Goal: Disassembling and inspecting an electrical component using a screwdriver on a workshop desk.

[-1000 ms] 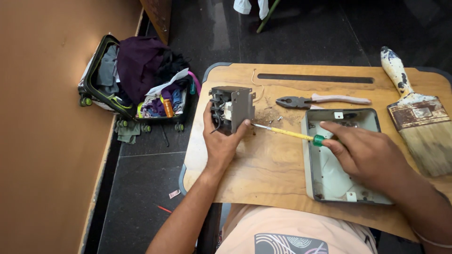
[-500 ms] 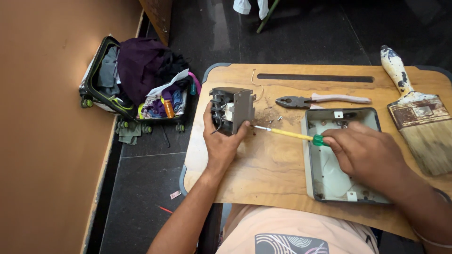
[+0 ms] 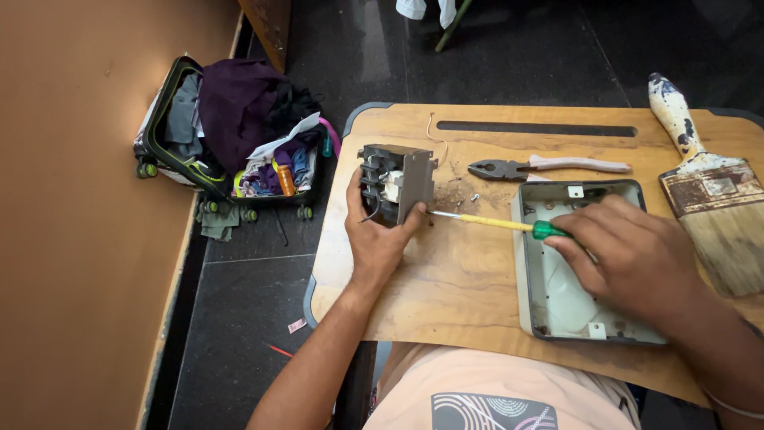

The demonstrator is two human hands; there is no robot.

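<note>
Fingers [image 3: 590, 232] of the right hand [image 3: 629, 259] are closed around the green handle of a screwdriver [image 3: 509, 225], whose yellow shaft is laid nearly flat across the worktop [image 3: 461, 279], its tip being pressed against the side of a grey switch block [image 3: 395, 183]. That block is stood on edge near the worktop's left rim and is steadied by the left hand [image 3: 374, 239], the thumb being set against its right face and the other fingers wrapped round its left side.

Beneath the right hand, a shallow grey cover tray [image 3: 541, 295] is lying open side up. The block is judged to be rigid moulded plastic, light, with metal terminals and a thin wire exposed on the left; a hold by the flat outer walls seems safer than one on the fittings, which could bend or snag. The screwdriver handle looks smooth, so a firm wrap is called for.

Farther off, pliers [image 3: 509, 168] with pale handles are laid beside loose specks, possibly small screws, though this cannot be made out clearly. A wide, paint-crusted brush [image 3: 716, 215] is lying at the right edge. On the dark floor beyond, an open suitcase [image 3: 231, 143] stuffed with clothes is seen.
</note>
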